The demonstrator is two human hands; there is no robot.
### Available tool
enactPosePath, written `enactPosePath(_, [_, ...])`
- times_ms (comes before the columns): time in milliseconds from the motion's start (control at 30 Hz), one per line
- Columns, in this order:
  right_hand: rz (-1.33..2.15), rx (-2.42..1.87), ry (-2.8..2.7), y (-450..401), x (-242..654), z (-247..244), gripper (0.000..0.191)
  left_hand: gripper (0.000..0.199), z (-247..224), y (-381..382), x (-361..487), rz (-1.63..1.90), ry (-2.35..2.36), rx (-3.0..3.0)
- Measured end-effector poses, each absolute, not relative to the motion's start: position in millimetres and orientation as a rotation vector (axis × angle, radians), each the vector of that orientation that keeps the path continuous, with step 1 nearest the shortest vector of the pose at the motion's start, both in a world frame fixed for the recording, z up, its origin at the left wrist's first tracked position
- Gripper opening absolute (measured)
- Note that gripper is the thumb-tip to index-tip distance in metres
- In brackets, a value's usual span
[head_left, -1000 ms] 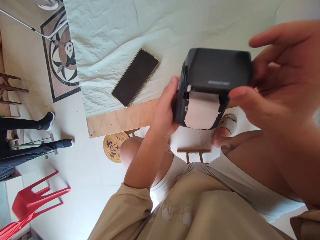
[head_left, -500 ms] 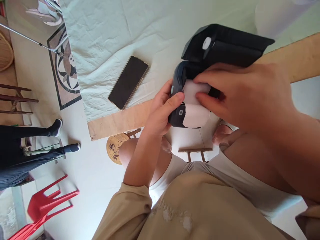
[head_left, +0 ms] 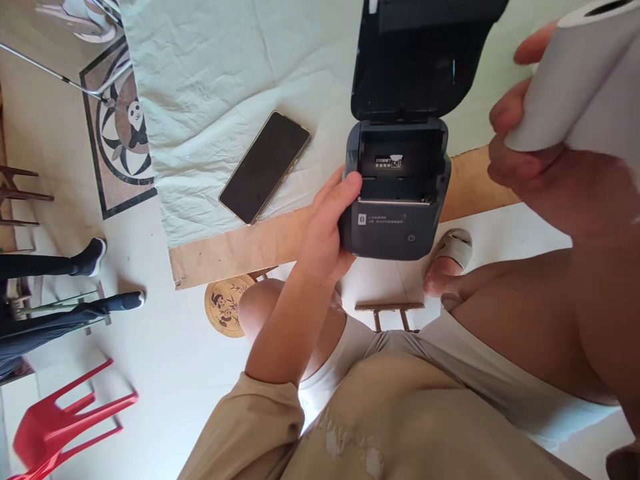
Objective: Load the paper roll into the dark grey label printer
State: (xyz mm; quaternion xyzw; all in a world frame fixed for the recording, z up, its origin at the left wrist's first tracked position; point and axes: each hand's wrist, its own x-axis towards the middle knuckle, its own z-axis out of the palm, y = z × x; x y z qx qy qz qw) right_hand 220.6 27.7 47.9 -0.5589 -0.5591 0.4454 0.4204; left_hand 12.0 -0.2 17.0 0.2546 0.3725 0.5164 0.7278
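A bench [head_left: 235, 248] fills the upper part of the head view, its bare wooden edge showing below a wrinkled pale green cloth [head_left: 200, 100]. The wearer sits at this edge in a beige top [head_left: 400, 413] and pale shorts [head_left: 480, 340]. At the far left are another person's dark-trousered legs [head_left: 45, 267]; below these stands a red plastic chair [head_left: 53, 427], and above them a panda mosaic [head_left: 123, 127] is set into the floor. A round wooden stool [head_left: 225, 303] with a panda design is just beside the wearer's left knee.

The black portable printer [head_left: 387, 237] is held up in front of the bench's edge, its lid [head_left: 410, 73] swung back and its paper bay bare, with a printed label [head_left: 387, 162] inside. The left hand [head_left: 325, 227] has it by its left side, fingers wrapped under the body and thumb pressed over the rim. Well apart at upper right, the right hand [head_left: 533, 163] grips a white paper roll [head_left: 560, 87], its fingers curled around the roll and slightly spread, a loose end of paper hanging to the right. A dark smartphone [head_left: 265, 168] lies slantwise on the cloth, left of the printer. Smallest are the Bluetooth mark [head_left: 362, 219] and power button [head_left: 411, 237] on the printer's front.
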Motion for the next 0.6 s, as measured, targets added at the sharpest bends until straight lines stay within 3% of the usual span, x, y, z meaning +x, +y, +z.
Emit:
enactPosePath(133, [1.055, -1.438, -1.172, 37, 216, 30, 0.036, 0.032, 16, 0, 14, 1.175, 0.808, 0.538])
enactPosePath(400, [0.444, -1.738, -1.688, 37, 223, 28, 0.052, 0.037, 22, -1, 11, 1.073, 0.912, 0.556])
enactPosePath(600, [0.553, -1.871, -1.757, 41, 228, 15, 0.055, 0.029, 18, -1, 11, 1.099, 0.819, 0.553])
